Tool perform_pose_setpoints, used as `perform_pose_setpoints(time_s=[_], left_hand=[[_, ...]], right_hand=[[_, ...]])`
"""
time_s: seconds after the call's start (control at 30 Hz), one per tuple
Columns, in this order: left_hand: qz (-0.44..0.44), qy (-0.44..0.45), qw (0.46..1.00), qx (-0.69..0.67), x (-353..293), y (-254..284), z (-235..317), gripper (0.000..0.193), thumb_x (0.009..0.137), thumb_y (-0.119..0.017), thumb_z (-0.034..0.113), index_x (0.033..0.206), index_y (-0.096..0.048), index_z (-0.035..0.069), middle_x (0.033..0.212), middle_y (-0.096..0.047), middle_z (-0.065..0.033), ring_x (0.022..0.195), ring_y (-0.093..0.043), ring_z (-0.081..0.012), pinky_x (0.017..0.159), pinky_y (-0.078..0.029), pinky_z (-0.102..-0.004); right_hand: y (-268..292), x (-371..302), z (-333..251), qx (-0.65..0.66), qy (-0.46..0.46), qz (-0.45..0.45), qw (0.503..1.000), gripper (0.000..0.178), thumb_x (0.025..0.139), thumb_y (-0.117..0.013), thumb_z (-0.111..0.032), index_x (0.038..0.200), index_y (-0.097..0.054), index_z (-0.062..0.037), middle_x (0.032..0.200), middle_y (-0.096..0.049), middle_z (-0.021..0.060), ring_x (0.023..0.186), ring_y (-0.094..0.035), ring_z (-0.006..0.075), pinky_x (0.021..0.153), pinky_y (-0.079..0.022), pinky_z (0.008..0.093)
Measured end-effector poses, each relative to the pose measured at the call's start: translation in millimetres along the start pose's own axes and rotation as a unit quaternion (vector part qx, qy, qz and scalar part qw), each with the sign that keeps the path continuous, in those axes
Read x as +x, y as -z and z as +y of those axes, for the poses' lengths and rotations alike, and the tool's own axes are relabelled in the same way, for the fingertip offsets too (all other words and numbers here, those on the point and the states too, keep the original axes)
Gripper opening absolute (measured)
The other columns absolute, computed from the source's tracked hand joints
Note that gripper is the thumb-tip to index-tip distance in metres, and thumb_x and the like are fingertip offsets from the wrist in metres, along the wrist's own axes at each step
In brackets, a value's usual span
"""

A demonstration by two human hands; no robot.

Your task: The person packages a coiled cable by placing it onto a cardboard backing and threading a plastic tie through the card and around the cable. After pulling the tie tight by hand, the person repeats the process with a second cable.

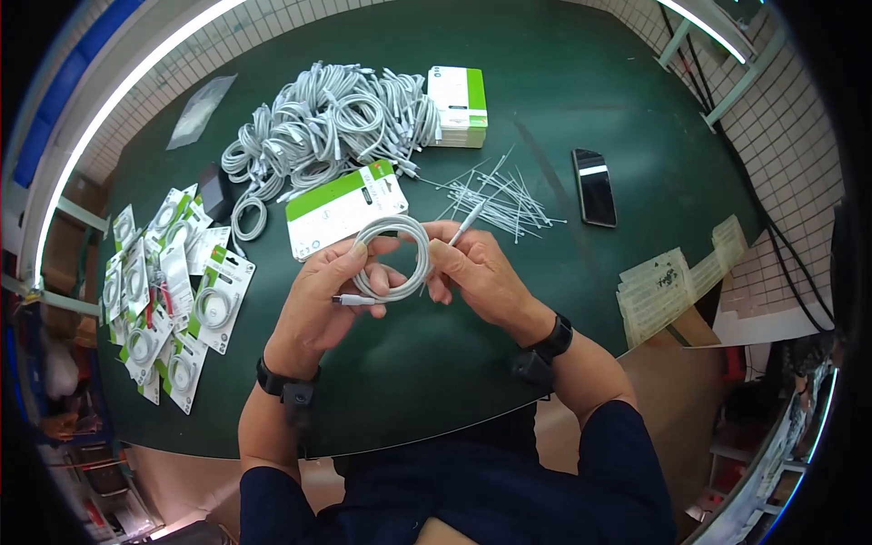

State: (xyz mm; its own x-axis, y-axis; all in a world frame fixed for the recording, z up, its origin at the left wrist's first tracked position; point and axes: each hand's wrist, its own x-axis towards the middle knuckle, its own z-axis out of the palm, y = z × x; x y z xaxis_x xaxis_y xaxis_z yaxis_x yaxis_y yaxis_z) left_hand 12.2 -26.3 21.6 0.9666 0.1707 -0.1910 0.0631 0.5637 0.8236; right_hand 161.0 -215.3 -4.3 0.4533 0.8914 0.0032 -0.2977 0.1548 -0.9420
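A coiled white cable [421,250] is held up between my two hands above the green table. My left hand [325,289] is closed on the coil's left side, with fingers passing through the loop. One plug [354,300] of the cable sticks out by those fingers. My right hand [486,277] pinches the coil's right side, and the other plug [469,221] points up past its thumb. Just behind the coil lies a white and green packaging card [336,215]. To its right is a loose heap of thin white ties [500,207].
A large heap of coiled cables [331,118] lies at the back, beside a stack of cards [459,95]. Several carded cables [173,295] are piled left, near a dark box [216,193]. A phone [595,188] and taped sheets [663,289] lie right. A plastic bag [201,111] is far left.
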Motion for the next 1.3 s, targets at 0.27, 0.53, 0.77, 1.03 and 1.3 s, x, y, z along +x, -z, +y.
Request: perform_pose_setpoints(time_s=[0.27,0.53,0.77,1.03,1.3], left_hand=[[-0.073,0.077,0.979,-0.174,11,18,-23,0.044,0.112,-0.048,0.029,0.129,-0.065,-0.008,0.077,-0.067,-0.0099,0.07,-0.066,-0.0196,0.059,-0.054,-0.025],[-0.047,0.14,0.958,-0.244,18,24,-34,0.041,0.111,-0.048,0.025,0.129,-0.062,-0.009,0.074,-0.063,-0.0087,0.058,-0.061,-0.0173,0.049,-0.052,-0.0224],[-0.043,0.152,0.951,-0.266,22,24,-35,0.039,0.11,-0.048,0.023,0.129,-0.062,-0.009,0.077,-0.065,-0.009,0.054,-0.06,-0.0166,0.049,-0.054,-0.0231],[0.078,-0.031,0.989,-0.124,9,-21,-11,0.039,0.111,-0.05,0.021,0.135,-0.062,-0.007,0.095,-0.074,-0.0114,0.093,-0.074,-0.0219,0.075,-0.062,-0.0288],[0.075,-0.181,0.978,0.072,-8,-32,-37,0.029,0.109,-0.06,0.011,0.133,-0.067,-0.005,0.122,-0.074,-0.0115,0.109,-0.071,-0.019,0.098,-0.056,-0.0321]], right_hand=[[-1,-6,-3,-0.028,-0.008,0.007,1.0,0.033,0.109,-0.064,-0.025,0.125,-0.064,0.0034,0.08,-0.066,0.0038,0.059,-0.062,0.0079,0.054,-0.049,0.0212],[-2,-5,-8,-0.067,-0.04,0.034,0.996,0.033,0.107,-0.07,-0.026,0.12,-0.065,0.0038,0.081,-0.068,0.0052,0.06,-0.065,0.007,0.05,-0.049,0.0201],[0,-3,-9,-0.082,-0.034,0.034,0.995,0.036,0.106,-0.071,-0.029,0.118,-0.066,0.0037,0.08,-0.069,0.0053,0.058,-0.065,0.0071,0.049,-0.049,0.0197],[-1,1,-2,-0.112,0.013,0.09,0.99,0.043,0.102,-0.075,-0.024,0.132,-0.062,0.0039,0.099,-0.07,0.0075,0.081,-0.07,0.0099,0.061,-0.054,0.0228],[-19,2,14,-0.334,0.272,0.085,0.899,0.052,0.094,-0.08,-0.009,0.14,-0.06,0.0032,0.11,-0.068,0.012,0.097,-0.068,0.0135,0.069,-0.055,0.0252]])
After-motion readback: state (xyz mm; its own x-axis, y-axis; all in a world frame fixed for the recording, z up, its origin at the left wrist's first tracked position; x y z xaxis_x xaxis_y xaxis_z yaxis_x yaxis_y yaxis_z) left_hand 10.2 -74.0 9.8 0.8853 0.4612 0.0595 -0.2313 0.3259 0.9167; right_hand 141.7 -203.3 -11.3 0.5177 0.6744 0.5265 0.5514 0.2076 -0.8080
